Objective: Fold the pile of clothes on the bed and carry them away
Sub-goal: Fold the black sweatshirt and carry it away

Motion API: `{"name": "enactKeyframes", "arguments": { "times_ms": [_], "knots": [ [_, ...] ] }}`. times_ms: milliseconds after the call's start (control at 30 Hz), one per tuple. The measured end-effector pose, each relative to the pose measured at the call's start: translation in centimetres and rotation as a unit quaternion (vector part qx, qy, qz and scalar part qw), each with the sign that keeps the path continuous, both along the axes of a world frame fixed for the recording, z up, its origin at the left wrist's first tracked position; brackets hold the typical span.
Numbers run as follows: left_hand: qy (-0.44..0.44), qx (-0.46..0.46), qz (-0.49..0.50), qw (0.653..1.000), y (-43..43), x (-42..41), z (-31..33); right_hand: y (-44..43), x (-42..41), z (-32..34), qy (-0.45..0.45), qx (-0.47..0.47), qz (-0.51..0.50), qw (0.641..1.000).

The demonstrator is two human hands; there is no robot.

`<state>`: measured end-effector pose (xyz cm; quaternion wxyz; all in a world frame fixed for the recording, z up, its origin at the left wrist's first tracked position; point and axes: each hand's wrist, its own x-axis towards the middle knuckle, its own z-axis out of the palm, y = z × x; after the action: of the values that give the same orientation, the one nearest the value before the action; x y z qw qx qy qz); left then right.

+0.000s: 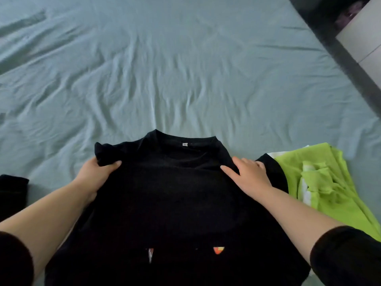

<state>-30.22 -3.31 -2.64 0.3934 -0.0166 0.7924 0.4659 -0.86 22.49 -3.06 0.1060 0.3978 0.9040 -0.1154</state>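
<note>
A black T-shirt [175, 199] lies spread on the bed's near edge, collar pointing away from me, with a small white label at the neck and small orange marks low on its front. My left hand [97, 174] grips the bunched left shoulder and sleeve of the shirt. My right hand [247, 174] rests flat on the right shoulder, fingers spread, holding nothing. A lime-green garment [321, 182] with white stripes lies crumpled to the right, touching the shirt's right sleeve.
The pale blue-grey bed sheet [165, 69] is wrinkled and stretches far ahead. Another black piece of clothing [12, 193] lies at the left edge. A dark bed frame edge [350, 69] and white furniture [362, 38] run along the upper right.
</note>
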Motion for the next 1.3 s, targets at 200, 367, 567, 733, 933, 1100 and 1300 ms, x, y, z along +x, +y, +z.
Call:
{"name": "enactKeyframes", "arguments": {
  "times_ms": [200, 367, 567, 733, 933, 1100, 1300],
  "knots": [
    [0.003, 0.018, 0.022, 1.000, -0.9, -0.1, 1.3, -0.7, -1.1, 0.9, -0.035, 0.016, -0.002, 0.999],
    [0.036, 0.061, 0.072, 0.995, -1.7, -4.8, 3.6, -0.5, -7.6, 3.6, 0.053, 0.020, -0.028, 0.998],
    [0.137, 0.023, 0.061, 0.988, -2.4, -11.2, 5.8, -1.2, -16.3, 5.7, 0.081, 0.069, -0.028, 0.994],
    [0.345, -0.277, -0.151, 0.884, -5.1, -5.6, 2.8, -8.0, -15.0, 1.9, 0.012, 0.023, 0.039, 0.999],
    [0.337, -0.309, -0.412, 0.788, -8.1, 3.5, -4.4, -13.1, -11.0, -4.4, -0.095, -0.095, 0.084, 0.987],
    [0.345, -0.317, -0.412, 0.781, -8.0, 3.5, -4.0, -14.4, -9.9, -4.4, -0.031, -0.014, 0.082, 0.996],
    [0.343, -0.318, -0.445, 0.763, -13.4, 15.1, -3.3, -23.3, 1.3, -3.7, 0.027, 0.005, 0.144, 0.989]
  ]
}}
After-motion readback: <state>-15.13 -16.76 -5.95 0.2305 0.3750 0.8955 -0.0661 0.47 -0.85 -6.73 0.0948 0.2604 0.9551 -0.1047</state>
